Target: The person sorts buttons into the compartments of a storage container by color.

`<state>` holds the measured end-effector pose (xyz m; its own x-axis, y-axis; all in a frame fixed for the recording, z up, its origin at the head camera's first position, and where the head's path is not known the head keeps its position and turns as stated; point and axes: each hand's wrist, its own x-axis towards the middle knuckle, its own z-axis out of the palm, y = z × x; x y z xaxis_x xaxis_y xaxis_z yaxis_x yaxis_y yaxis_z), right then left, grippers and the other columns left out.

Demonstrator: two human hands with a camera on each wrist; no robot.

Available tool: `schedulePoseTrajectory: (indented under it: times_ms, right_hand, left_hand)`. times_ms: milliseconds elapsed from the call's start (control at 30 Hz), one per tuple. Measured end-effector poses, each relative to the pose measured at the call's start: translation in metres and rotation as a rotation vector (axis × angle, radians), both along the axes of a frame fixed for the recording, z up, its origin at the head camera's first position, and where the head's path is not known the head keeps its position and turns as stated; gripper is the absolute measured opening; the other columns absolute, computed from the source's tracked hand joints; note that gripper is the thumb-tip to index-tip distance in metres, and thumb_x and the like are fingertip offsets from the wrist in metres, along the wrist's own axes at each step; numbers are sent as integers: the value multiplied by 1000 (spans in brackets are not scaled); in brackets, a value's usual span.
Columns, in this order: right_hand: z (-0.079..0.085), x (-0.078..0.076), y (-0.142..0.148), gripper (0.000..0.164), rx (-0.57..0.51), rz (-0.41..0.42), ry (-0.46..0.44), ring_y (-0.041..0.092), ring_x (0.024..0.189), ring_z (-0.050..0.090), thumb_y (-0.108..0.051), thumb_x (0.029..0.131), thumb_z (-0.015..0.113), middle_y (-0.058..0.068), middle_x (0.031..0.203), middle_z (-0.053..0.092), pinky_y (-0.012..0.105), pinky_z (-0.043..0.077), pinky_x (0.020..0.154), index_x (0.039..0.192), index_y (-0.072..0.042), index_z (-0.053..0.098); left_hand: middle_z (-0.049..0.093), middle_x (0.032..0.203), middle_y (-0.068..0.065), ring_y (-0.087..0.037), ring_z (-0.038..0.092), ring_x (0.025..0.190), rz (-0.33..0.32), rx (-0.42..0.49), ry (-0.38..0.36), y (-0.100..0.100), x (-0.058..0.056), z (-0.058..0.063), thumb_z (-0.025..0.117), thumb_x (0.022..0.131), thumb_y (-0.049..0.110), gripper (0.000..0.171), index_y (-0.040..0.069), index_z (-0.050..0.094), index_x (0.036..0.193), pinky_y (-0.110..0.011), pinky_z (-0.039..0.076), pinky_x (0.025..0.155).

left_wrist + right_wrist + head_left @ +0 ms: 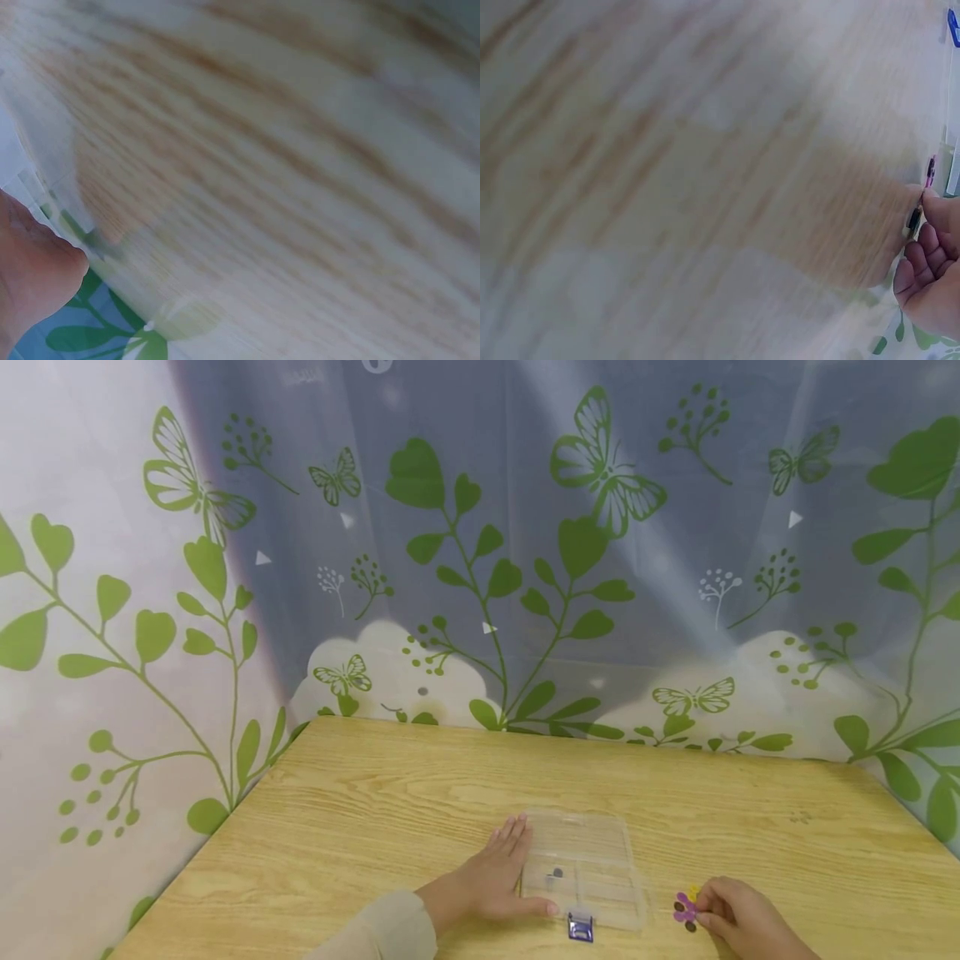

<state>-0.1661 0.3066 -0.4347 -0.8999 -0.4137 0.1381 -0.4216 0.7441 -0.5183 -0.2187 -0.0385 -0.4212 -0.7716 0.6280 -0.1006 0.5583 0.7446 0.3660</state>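
Observation:
A clear plastic compartment box (609, 885) lies on the table with its lid (573, 835) folded back and a blue clasp (581, 927) at its front edge. My left hand (491, 881) rests flat along the box's left side, fingers straight, thumb over the front left corner. Inside the left compartment sits a small dark piece (557, 873). To the right of the box, my right hand (738, 910) pinches a small purple lobed piece with dark discs (684, 902) between thumb and fingers. A bit of yellow (694, 890) shows beside it at the fingertips. The right wrist view shows the held piece (914, 219) edge-on.
The wood-grain table (390, 793) reaches back to a hanging cloth (480, 568) printed with green leaves and butterflies. The same kind of cloth covers the left side. A faint mark (801, 817) lies on the table at the right.

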Motion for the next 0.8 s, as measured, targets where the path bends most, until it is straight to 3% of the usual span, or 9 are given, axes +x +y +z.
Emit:
schedulePoseTrajectory:
  times_ms: [133,367,600,800]
  right_hand:
    - [2,0,-2,11,2,-44,-40,-6,59,32,-7,85,63,-9,65,43,18,31,48,79,-7,54]
    - [5,0,-4,18,-80,-204,-254,-1,59,37,-21,87,62,-2,69,47,19,34,51,82,-6,55]
    - [5,1,-3,14,-104,-192,-203,-3,57,37,-17,90,58,-5,67,49,18,36,50,84,-4,59]
    - [7,2,-5,12,-105,-239,-189,-4,60,41,-13,90,57,-3,71,54,17,43,54,85,-2,61]
  left_hand:
    - [1,156,-17,-29,2,145,1,-3,6,0,-1,-1,46,83,68,102,0,8,148,-42,12,119]
    - [1,156,-17,-29,2,145,2,-3,10,1,-1,-1,46,83,69,103,-1,8,148,-42,12,119]
    - [1,156,-18,-29,3,145,-2,-5,23,1,-2,-3,47,83,68,103,-1,9,148,-42,13,119]
    - [2,156,-18,-29,2,145,-2,-11,24,1,-2,-3,47,83,68,102,-1,9,148,-42,13,119]
